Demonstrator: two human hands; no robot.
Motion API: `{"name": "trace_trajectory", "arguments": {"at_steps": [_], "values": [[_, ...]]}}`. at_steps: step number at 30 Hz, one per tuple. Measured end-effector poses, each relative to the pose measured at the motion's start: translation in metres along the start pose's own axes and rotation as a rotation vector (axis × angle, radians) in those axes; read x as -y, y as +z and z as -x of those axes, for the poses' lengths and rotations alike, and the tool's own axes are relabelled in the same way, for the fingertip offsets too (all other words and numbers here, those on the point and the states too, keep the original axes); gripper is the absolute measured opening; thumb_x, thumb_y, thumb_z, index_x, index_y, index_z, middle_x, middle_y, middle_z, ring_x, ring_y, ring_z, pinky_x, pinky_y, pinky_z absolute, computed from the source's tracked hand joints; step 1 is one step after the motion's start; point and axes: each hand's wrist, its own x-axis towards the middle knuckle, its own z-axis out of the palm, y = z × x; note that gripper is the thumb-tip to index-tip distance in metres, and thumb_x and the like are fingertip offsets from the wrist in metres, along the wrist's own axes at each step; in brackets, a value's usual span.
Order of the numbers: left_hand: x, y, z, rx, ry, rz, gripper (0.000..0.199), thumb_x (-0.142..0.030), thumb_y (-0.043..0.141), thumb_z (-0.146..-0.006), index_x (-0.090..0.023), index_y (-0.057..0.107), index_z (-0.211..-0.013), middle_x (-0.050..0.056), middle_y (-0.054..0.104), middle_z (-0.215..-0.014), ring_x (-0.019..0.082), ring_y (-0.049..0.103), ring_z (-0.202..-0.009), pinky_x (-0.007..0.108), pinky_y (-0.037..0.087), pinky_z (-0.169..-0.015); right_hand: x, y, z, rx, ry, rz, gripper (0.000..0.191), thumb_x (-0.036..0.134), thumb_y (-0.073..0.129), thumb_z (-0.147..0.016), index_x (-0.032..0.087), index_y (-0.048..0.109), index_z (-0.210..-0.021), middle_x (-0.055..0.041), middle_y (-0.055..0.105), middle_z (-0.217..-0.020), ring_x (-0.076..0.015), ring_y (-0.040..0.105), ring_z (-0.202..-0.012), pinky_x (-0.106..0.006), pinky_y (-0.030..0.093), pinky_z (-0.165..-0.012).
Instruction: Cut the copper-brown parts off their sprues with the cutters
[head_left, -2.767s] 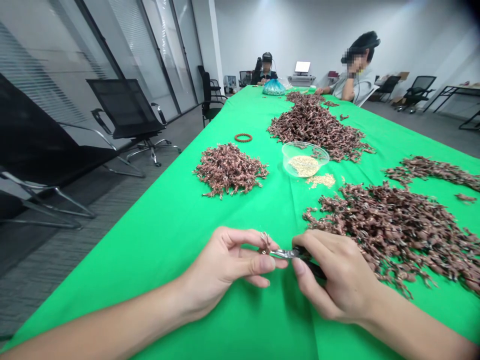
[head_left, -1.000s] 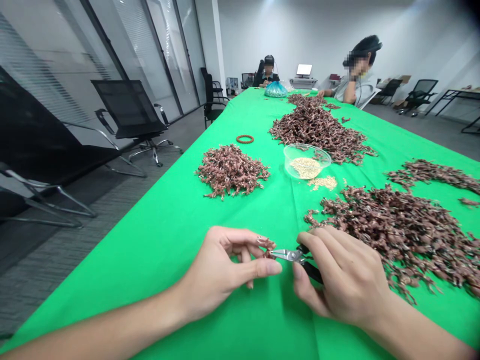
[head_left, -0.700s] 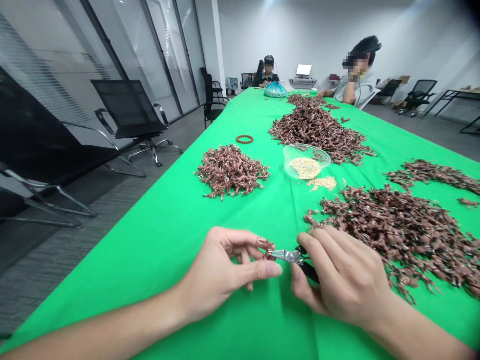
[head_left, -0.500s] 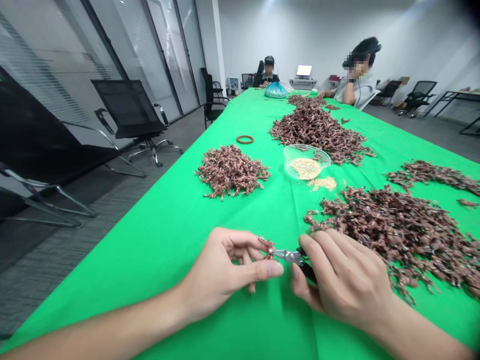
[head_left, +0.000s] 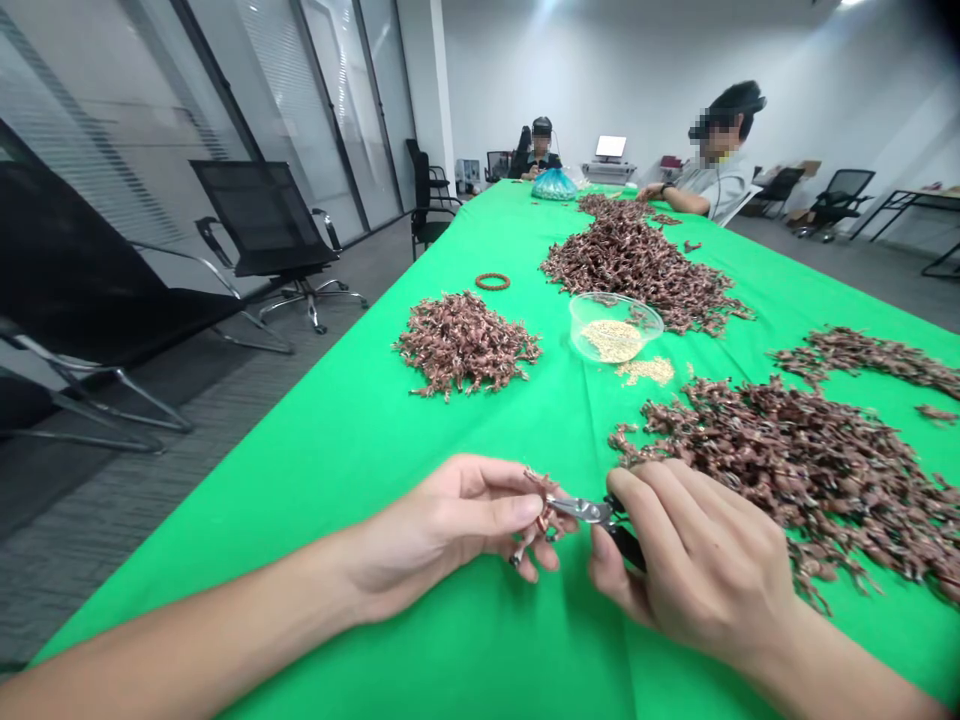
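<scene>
On the green-covered bench (head_left: 322,470), a heap of copper-brown branched pieces (head_left: 465,342) lies well beyond the left hand (head_left: 442,535), whose fingers curl closed, pinching a small branched piece (head_left: 541,512). The steel nose of the black-handled pliers (head_left: 581,510), gripped firmly in the right hand (head_left: 697,555), touches that piece, just before a larger heap (head_left: 795,470).

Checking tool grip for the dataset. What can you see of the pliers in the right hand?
The pliers have slim tapered jaws of bright, steel-looking metal and black handles, mostly hidden in the right hand. They are held roughly level, tips pointing left, above the green tablecloth. The tips reach a small twisted copper-coloured piece pinched in the left hand. Whether the jaws are gripping it cannot be told.
</scene>
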Motion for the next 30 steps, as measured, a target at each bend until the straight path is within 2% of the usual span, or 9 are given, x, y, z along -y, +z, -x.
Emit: {"name": "trace_trajectory", "arguments": {"at_steps": [5, 9, 15, 18, 23, 30], "values": [[0.005, 0.003, 0.0, -0.044, 0.054, 0.009, 0.02, -0.022, 0.081, -0.081, -0.012, 0.072, -0.095, 0.005, 0.07, -0.081, 0.011, 0.067, -0.07, 0.021, 0.054, -0.067, 0.001, 0.0, 0.0, 0.011, -0.012, 0.016, 0.03, 0.034, 0.061, -0.086, 0.007, 0.06, -0.101, -0.0111, 0.061, -0.069, -0.028, 0.062, -0.074, -0.037, 0.042, -0.058], [0.01, 0.005, -0.001, -0.102, 0.114, -0.02, 0.023, -0.02, 0.085, -0.076, -0.01, 0.072, -0.092, 0.005, 0.073, -0.073, 0.013, 0.07, -0.068, 0.02, 0.055, -0.061, 0.002, 0.0, 0.0, 0.02, -0.012, 0.016, 0.03, 0.033, 0.06, -0.087, 0.006, 0.061, -0.101, -0.0114, 0.061, -0.07, -0.0282, 0.061, -0.076, -0.037, 0.04, -0.058], [0.016, 0.005, 0.0, -0.159, 0.163, -0.043, 0.027, -0.015, 0.087, -0.071, -0.01, 0.071, -0.092, 0.006, 0.075, -0.074, 0.016, 0.073, -0.068, 0.02, 0.055, -0.058, 0.006, 0.001, -0.001, 0.013, 0.023, -0.024, 0.024, 0.029, 0.057, -0.089, 0.007, 0.061, -0.097, -0.0095, 0.058, -0.069, -0.0249, 0.058, -0.071, -0.035, 0.039, -0.057], [0.017, 0.006, 0.001, -0.179, 0.179, -0.033, 0.027, -0.013, 0.087, -0.07, -0.009, 0.07, -0.091, 0.007, 0.075, -0.073, 0.016, 0.072, -0.067, 0.02, 0.055, -0.057, 0.011, 0.004, 0.0, 0.043, 0.12, -0.159, 0.018, 0.025, 0.053, -0.091, 0.01, 0.061, -0.096, -0.0066, 0.055, -0.069, -0.0209, 0.055, -0.065, -0.033, 0.037, -0.055], [0.016, 0.006, 0.001, -0.217, 0.196, -0.038, 0.03, -0.017, 0.087, -0.071, -0.007, 0.07, -0.095, 0.006, 0.074, -0.071, 0.012, 0.068, -0.062, 0.018, 0.054, -0.06, 0.022, 0.01, 0.003, 0.169, 0.323, -0.436, 0.015, 0.025, 0.046, -0.095, 0.016, 0.057, -0.09, 0.0001, 0.048, -0.066, -0.0142, 0.047, -0.054, -0.03, 0.032, -0.051], [0.018, 0.004, 0.001, -0.233, 0.176, -0.033, 0.033, -0.018, 0.088, -0.071, -0.007, 0.072, -0.099, 0.007, 0.076, -0.073, 0.011, 0.067, -0.064, 0.02, 0.054, -0.064, 0.022, 0.01, 0.005, 0.234, 0.412, -0.557, 0.014, 0.027, 0.046, -0.096, 0.018, 0.056, -0.09, 0.0033, 0.047, -0.065, -0.0121, 0.045, -0.054, -0.028, 0.031, -0.052]]}}
